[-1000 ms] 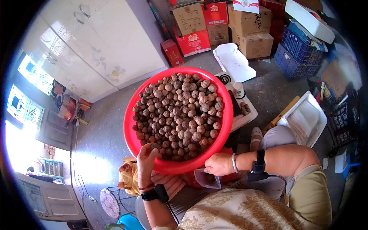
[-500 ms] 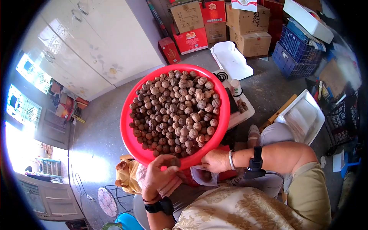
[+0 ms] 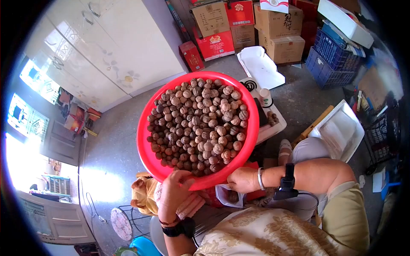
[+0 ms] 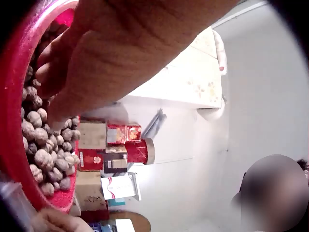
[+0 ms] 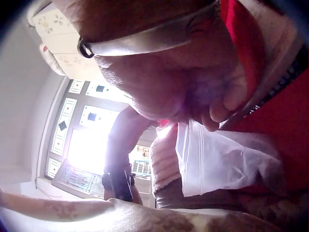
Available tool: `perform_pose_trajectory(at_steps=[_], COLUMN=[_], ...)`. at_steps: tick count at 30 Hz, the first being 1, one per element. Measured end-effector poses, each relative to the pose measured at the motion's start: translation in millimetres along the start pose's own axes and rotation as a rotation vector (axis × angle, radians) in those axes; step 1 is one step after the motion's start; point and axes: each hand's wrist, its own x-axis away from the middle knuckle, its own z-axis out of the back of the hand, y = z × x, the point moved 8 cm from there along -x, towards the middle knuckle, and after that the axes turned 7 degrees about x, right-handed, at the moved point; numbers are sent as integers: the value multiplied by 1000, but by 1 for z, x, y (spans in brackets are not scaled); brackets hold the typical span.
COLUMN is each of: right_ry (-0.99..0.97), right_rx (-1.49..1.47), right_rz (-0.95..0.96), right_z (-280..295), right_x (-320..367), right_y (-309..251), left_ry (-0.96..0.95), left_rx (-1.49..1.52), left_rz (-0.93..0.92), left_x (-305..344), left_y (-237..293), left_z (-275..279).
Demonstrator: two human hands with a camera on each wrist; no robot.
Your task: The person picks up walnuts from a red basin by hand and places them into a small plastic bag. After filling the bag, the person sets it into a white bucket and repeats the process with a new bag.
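A red plastic basin point(image 3: 144, 141) full of walnuts point(image 3: 196, 121) stands in front of the person. My left hand point(image 3: 174, 191) is at its near rim, fingers bent toward the walnuts, thumb apart from them. In the left wrist view, the fingertips point(image 4: 49, 79) overlap the nuts, and nothing shows gripped between finger and thumb. Beside the rim, to the right, my right hand point(image 3: 244, 180) pinches the top edge of a clear plastic bag point(image 5: 217, 159). The bag hangs below that hand with its mouth spread, and a brown walnut point(image 3: 232, 196) shows inside.
Past the basin's right side, a white foam board point(image 3: 273, 130) carries a cup point(image 3: 265, 97) and several walnuts. Cardboard boxes point(image 3: 284, 49) and blue crates point(image 3: 326, 70) are stacked at the back. A white foam tray point(image 3: 341, 130) lies at right; a round stool point(image 3: 121, 224) stands at left.
My left hand reached among the walnuts, came back over the near rim with one, and now is at the rim with no walnut visible. The right hand keeps its hold on the bag.
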Motion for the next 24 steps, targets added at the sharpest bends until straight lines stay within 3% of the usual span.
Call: perform_pose_trajectory(at_steps=[2, 5, 8, 12, 18, 24], right_ry=[180, 260, 105, 113, 76, 41], right_rx=[-124, -122, -40, -35, -32, -21], right_rz=[136, 171, 82, 99, 81, 57], right_z=[6, -2, -8, -1, -4, -7], right_x=[1, -2, -4, -1, -1, -3], right_y=[-5, 3, 9, 4, 5, 5], left_ry=[158, 209, 214, 64, 46, 3], left_rx=[-96, -293, -336, -603, -607, -624], left_rz=[-1, 40, 99, 195, 248, 114], left_x=[-6, -24, -37, -59, -70, -83], left_y=[-14, -44, -64, -91, -86, -100], left_z=[19, 32, 31, 15, 5, -6])
